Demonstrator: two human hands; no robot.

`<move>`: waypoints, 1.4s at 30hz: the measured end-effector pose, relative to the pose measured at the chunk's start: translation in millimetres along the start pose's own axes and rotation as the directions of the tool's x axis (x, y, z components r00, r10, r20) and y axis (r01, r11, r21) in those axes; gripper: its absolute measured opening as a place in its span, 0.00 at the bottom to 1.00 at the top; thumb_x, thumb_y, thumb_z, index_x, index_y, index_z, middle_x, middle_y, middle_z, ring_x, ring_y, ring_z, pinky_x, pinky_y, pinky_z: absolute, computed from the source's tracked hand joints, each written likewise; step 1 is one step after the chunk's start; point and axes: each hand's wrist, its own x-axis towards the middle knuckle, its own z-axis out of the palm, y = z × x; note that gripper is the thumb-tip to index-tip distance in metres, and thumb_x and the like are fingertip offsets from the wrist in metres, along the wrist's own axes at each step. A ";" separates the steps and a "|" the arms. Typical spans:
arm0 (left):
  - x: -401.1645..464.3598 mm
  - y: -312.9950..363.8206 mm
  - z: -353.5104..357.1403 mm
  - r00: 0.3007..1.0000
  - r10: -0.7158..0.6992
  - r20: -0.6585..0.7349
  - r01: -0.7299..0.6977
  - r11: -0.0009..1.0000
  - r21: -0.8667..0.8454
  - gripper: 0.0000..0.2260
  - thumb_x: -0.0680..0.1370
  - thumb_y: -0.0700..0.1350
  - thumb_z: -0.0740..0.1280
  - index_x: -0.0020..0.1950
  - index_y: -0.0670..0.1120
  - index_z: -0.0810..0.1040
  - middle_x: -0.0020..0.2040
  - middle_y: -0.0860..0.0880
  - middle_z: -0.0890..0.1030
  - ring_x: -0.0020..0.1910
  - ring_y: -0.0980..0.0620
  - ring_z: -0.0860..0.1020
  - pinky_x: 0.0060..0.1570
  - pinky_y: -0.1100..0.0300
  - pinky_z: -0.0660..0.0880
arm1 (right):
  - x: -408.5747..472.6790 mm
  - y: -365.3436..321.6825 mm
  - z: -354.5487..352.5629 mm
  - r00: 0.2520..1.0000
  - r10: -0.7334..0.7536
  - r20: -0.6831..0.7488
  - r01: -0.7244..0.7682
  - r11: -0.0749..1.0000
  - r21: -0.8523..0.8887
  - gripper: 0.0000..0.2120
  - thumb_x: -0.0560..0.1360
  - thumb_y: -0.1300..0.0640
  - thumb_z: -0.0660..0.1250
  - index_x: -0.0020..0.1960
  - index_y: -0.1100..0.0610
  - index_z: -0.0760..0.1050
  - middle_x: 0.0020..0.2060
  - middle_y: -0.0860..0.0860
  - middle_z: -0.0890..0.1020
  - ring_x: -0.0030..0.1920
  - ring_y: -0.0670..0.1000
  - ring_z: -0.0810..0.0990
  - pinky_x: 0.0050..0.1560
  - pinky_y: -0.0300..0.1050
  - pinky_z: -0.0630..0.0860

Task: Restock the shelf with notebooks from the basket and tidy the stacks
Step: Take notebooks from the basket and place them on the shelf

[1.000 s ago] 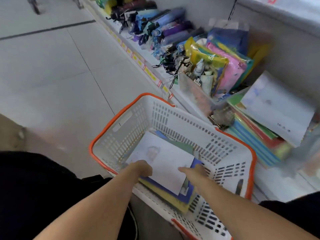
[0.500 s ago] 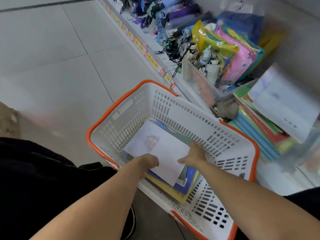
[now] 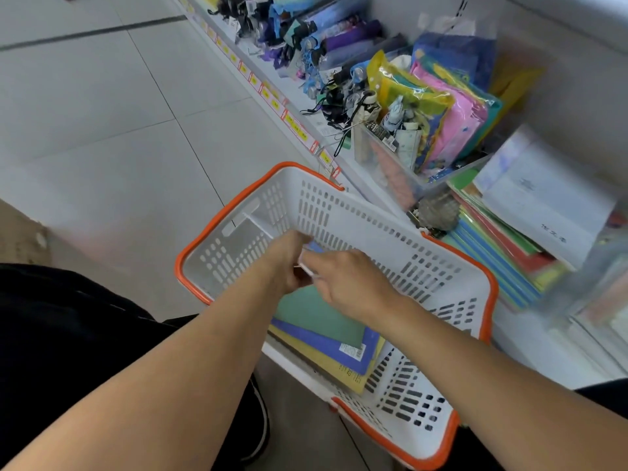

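Left hand (image 3: 285, 263) and right hand (image 3: 353, 283) both pinching thin white notebook (image 3: 263, 229) on edge above white perforated plastic basket with orange rim (image 3: 373, 239), green, blue, yellow notebooks (image 3: 326, 331) flat inside, shelf stack of coloured notebooks (image 3: 503, 253) near basket's right rim, tiled floor (image 3: 102, 130) clear to left.

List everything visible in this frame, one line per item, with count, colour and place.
basket: one, white with orange rim, on floor beside shelf
white notebook: one, tilted up in basket, held by both hands
notebooks in basket: at least three, green, blue, yellow, stacked flat
notebook stack: many, mixed colours, white one on top, on shelf at right
clear bin: one, on shelf
packets: several, yellow, pink, blue, behind bin
umbrellas: many, blue, purple, black, far along shelf
left hand: gripping white notebook
right hand: gripping white notebook
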 end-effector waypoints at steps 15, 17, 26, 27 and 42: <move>-10.6 -21.3 -55.0 0.575 0.719 -0.390 -0.309 0.633 0.710 0.21 0.80 0.36 0.56 0.70 0.52 0.72 0.52 0.49 0.80 0.43 0.48 0.75 0.42 0.57 0.71 | -37.5 73.5 124.4 0.136 0.895 0.425 -0.921 -0.043 0.387 0.31 0.58 0.45 0.83 0.51 0.63 0.77 0.48 0.57 0.84 0.44 0.56 0.83 0.46 0.48 0.81; -13.6 -22.5 -53.4 0.540 0.731 -0.417 -0.309 0.633 0.710 0.21 0.80 0.36 0.56 0.70 0.53 0.72 0.53 0.48 0.81 0.43 0.49 0.75 0.42 0.57 0.70 | -30.7 73.4 133.0 0.076 0.906 0.417 -0.963 -0.042 0.267 0.41 0.58 0.45 0.83 0.62 0.65 0.73 0.55 0.59 0.81 0.51 0.57 0.83 0.51 0.50 0.81; -25.4 -7.3 -45.8 0.520 0.791 -0.321 -0.410 0.561 0.719 0.22 0.78 0.33 0.58 0.69 0.50 0.75 0.55 0.50 0.81 0.47 0.53 0.73 0.43 0.65 0.71 | -32.1 76.4 132.8 0.109 0.879 0.465 -0.972 -0.003 0.233 0.21 0.70 0.56 0.75 0.60 0.64 0.78 0.53 0.59 0.82 0.51 0.59 0.81 0.51 0.52 0.82; -28.3 -7.1 -47.5 0.508 0.799 -0.323 -0.407 0.553 0.727 0.21 0.78 0.33 0.58 0.68 0.49 0.75 0.52 0.50 0.80 0.45 0.53 0.73 0.38 0.72 0.70 | -30.6 74.1 130.4 0.113 0.879 0.462 -0.972 0.001 0.235 0.24 0.69 0.53 0.77 0.60 0.64 0.77 0.54 0.59 0.81 0.52 0.59 0.81 0.51 0.53 0.82; -47.2 -9.8 -65.1 0.399 0.866 -0.301 -0.316 0.438 0.842 0.19 0.79 0.39 0.58 0.65 0.57 0.74 0.40 0.52 0.75 0.36 0.47 0.72 0.38 0.58 0.67 | -11.6 41.3 141.5 -0.041 0.901 0.433 -0.973 -0.134 0.187 0.40 0.62 0.51 0.82 0.65 0.62 0.66 0.62 0.60 0.75 0.62 0.62 0.75 0.60 0.55 0.75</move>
